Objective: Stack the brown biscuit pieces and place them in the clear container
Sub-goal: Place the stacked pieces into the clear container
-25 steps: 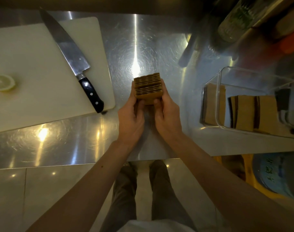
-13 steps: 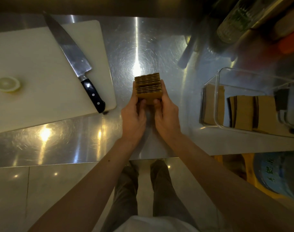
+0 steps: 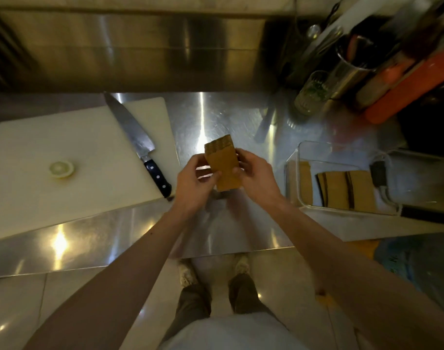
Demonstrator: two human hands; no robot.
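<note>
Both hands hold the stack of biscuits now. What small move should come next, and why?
Probably carry the biscuit stack rightward toward the clear container. The left hand and right hand hold it lifted off the steel counter, and the container, already holding biscuits, sits open to the right.

**Hands and arms, as we hold them**

Left hand [image 3: 194, 179]: our fingers curled, thumb tip pressed on the near face of the biscuit stack [image 3: 223, 164], the other fingertips behind it. Right hand [image 3: 257, 175]: our thumb on the same face, fingers wrapped round the right edge. Both forearms bare, reaching forward, converging, wrists slightly raised.
</note>
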